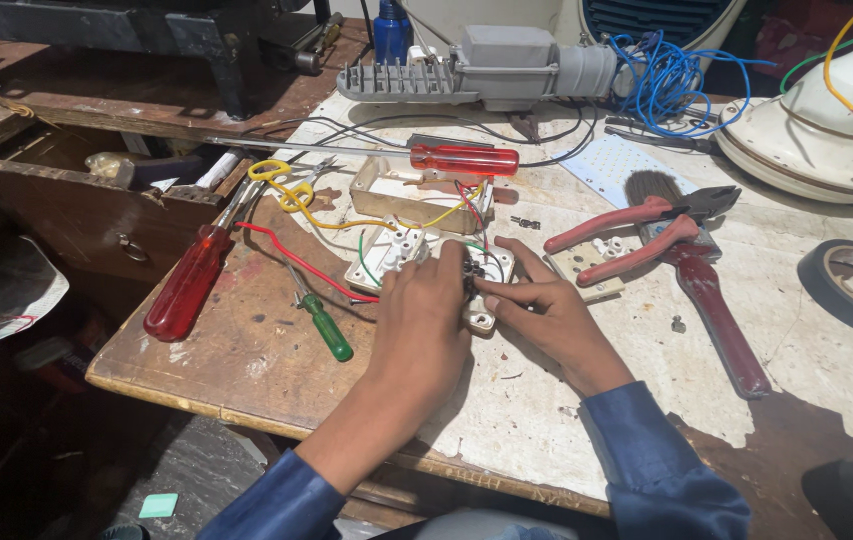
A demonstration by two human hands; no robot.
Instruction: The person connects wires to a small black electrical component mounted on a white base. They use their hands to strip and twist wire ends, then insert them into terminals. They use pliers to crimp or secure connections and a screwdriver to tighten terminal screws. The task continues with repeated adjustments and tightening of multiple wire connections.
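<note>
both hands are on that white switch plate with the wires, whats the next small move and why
Probably steady the white plastic switch plate with the left hand while the right hand seats a loose wire. Both sets of fingers meet at its dark centre, red, green and yellow wires trail loose from it, and the small green-handled screwdriver lies untouched beside the left wrist.

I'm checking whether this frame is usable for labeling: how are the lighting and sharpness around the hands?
Head view: bright, even light on the table, left floor dark; left hand and right hand sharp, hiding part of the white switch plate; mild glare on the red screwdriver.
</note>
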